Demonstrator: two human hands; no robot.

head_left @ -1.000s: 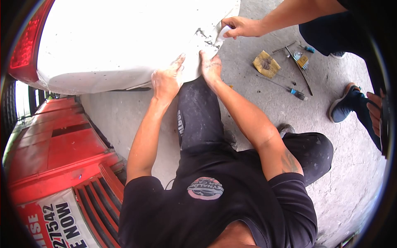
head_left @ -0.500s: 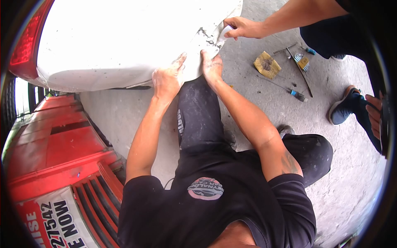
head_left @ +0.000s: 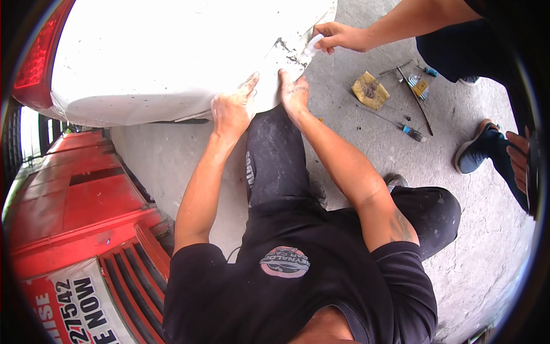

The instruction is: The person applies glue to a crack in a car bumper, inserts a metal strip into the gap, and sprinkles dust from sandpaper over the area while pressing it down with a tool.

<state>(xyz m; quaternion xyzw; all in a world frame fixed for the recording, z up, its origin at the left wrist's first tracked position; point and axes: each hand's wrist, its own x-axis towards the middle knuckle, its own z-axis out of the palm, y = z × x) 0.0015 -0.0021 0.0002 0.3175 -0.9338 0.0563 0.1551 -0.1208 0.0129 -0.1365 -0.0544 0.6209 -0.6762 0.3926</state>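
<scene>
The white bumper (head_left: 172,69) of a car lies across the top of the view, its lower edge above my knee. My left hand (head_left: 231,114) grips that edge, thumb on the painted face and fingers curled out of sight underneath. Close to its right, my right hand (head_left: 294,94) holds the bumper's corner the same way, thumb on top. Just beyond my right thumb is a patch of chipped, dark-marked paint (head_left: 291,53). Another person's hand (head_left: 341,37) presses a small white tool (head_left: 313,43) near this patch.
On the concrete floor (head_left: 355,137) to the right lie a yellow sandpaper sheet (head_left: 371,90) with dark debris on it, a blue-handled screwdriver (head_left: 412,133), a hex key set (head_left: 420,87) and metal rods. The co-worker's shoe (head_left: 476,146) stands further right. A red metal structure (head_left: 86,200) is at left.
The other person's hand and white tool have shifted slightly to the right. Both my hands stay in place on the bumper.
</scene>
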